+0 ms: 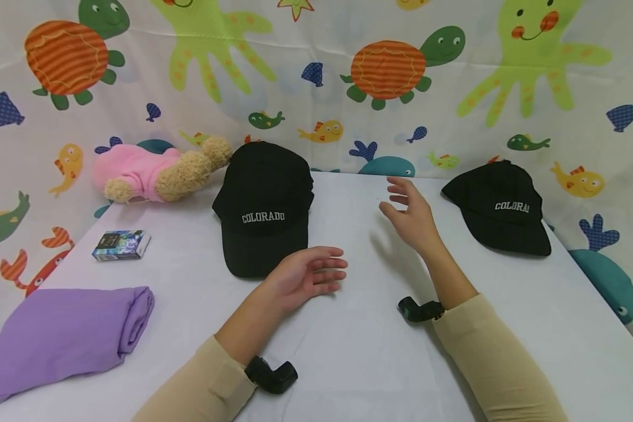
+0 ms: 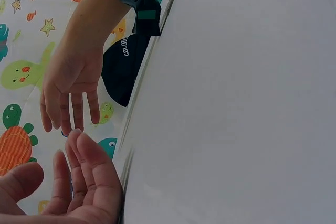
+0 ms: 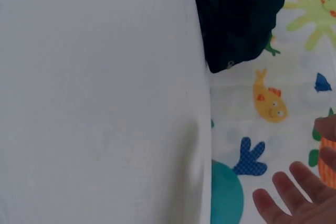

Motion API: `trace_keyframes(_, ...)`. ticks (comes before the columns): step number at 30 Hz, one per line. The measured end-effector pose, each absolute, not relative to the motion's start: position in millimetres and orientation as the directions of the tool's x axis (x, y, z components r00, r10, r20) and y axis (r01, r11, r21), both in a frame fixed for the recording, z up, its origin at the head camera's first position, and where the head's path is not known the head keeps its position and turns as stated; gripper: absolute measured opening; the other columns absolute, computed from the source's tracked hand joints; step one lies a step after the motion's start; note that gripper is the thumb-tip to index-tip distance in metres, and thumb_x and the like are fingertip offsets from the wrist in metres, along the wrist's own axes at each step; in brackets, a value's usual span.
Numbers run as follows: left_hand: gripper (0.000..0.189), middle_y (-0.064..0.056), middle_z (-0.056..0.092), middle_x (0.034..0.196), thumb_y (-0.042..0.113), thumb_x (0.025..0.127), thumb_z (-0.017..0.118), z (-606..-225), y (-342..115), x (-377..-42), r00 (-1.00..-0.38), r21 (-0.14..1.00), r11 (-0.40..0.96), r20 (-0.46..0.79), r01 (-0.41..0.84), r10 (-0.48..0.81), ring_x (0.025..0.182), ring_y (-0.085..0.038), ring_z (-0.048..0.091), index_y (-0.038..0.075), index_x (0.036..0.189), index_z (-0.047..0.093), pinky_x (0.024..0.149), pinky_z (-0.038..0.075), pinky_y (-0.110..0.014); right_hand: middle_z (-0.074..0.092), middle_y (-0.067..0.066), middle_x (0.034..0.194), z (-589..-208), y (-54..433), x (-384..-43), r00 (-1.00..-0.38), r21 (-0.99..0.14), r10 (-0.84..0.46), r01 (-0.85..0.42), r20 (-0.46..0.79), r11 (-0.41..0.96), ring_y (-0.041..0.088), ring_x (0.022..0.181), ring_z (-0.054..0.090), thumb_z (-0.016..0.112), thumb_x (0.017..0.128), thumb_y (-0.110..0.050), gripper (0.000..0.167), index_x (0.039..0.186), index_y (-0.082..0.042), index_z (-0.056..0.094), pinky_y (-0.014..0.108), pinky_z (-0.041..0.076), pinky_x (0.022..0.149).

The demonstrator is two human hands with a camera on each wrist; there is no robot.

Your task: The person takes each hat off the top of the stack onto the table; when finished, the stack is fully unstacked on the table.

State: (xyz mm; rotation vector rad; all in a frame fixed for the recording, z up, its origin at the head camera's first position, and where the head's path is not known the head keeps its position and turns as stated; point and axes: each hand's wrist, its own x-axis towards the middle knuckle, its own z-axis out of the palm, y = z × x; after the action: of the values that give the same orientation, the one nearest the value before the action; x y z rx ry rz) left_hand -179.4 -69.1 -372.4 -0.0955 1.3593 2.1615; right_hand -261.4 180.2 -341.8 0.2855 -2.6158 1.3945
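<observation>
My left hand (image 1: 308, 275) is just in front of a black cap (image 1: 264, 187) lettered COLORADO, its fingers pointing right and holding nothing. Layered edges at that cap's right side suggest caps nested together, though I cannot tell how many. Farther right, my right hand (image 1: 411, 217) is raised over the white table with fingers spread and nothing in them. A second black cap (image 1: 501, 208) with similar lettering lies to its right, brim toward me. In the left wrist view both palms show bare, the left hand (image 2: 86, 190) below the right hand (image 2: 73, 82).
At the back left lies a plush toy (image 1: 142, 173) in pink clothing. A small patterned box (image 1: 121, 245) is in front of it, and folded purple cloth (image 1: 68, 337) covers the near left. A curtain with sea animals (image 1: 390, 70) hangs behind the white table (image 1: 358, 351).
</observation>
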Motion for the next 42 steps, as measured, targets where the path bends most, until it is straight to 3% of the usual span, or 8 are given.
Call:
trace_keyframes(10,0.042,-0.005,0.07,0.114,0.02,0.104,0.05,-371.3,-81.9,-176.7,-0.839,0.817,-0.301,-0.352,-0.492,0.416,0.098,-0.019,0.071,-0.001,0.141,0.053,0.086,0.06,-0.032,0.052,0.015,0.153,-342.7,164.5,-261.3,-0.964,-0.817,-0.113,-0.264,0.241,0.512,0.034,0.141,0.051,0.062,0.103,-0.017,0.05,0.151,-0.011,0.047,0.056,0.043,0.116)
trace_keyframes(19,0.037,-0.003,0.07,0.112,0.018,0.105,0.048,-371.0,-98.9,-174.2,-0.864,0.851,-0.276,-0.332,-0.448,0.378,0.097,-0.017,0.071,0.0,0.136,0.055,0.085,0.06,-0.032,0.058,0.016,0.147,-344.1,156.9,-258.9,-0.96,-0.812,-0.14,-0.281,0.244,0.511,0.033,0.137,0.054,0.062,0.103,-0.017,0.047,0.148,-0.011,0.051,0.054,0.047,0.112)
trace_keyframes(42,0.035,-0.003,0.068,0.113,0.02,0.109,0.048,-354.4,-165.7,-186.7,-0.917,0.952,-0.16,-0.193,-0.262,0.35,0.102,-0.018,0.07,0.0,0.138,0.052,0.092,0.06,-0.033,0.062,0.014,0.139,-343.7,135.7,-257.9,-0.949,-0.829,-0.21,-0.308,0.235,0.466,0.03,0.13,0.06,0.065,0.101,-0.015,0.037,0.137,-0.008,0.061,0.05,0.051,0.108)
